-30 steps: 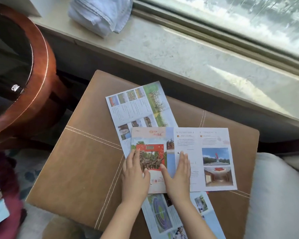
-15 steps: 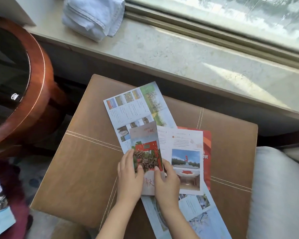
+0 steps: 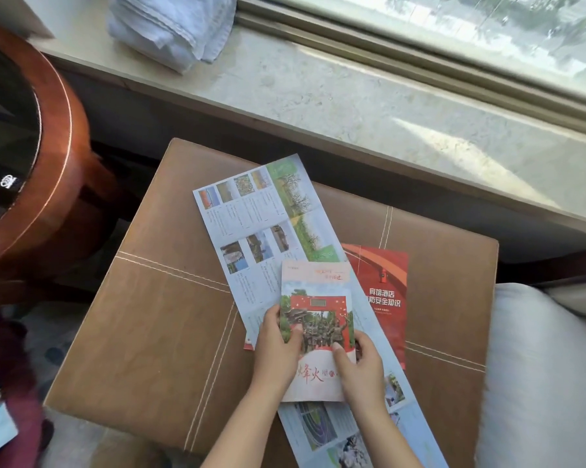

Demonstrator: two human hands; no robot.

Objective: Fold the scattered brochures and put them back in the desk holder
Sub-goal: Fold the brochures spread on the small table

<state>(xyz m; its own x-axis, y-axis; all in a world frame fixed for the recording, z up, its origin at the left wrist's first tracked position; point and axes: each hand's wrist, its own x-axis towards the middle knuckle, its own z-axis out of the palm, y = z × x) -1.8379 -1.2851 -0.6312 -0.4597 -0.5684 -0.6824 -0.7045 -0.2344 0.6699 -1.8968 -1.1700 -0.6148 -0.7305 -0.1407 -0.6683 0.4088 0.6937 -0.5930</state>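
You've just closed the last panel: the folded brochure (image 3: pixel 317 329) now lies shut atop the long open leaflet (image 3: pixel 261 228), left hand (image 3: pixel 274 349) and right hand (image 3: pixel 361 363) each pinching an edge. Two remain; no holder in view.

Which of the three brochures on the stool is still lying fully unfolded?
The long photo-and-text brochure, stretched diagonally beneath the others; the folded brochure is held, the red one closed.

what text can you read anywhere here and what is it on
"宾馆酒店" over "防安全知识", the first character hidden: red brochure.
"烽火", more covered by the right hand: folded brochure; its top line is blurred.
Long unfolded brochure: print too small.
White logo on the round table: unreadable.
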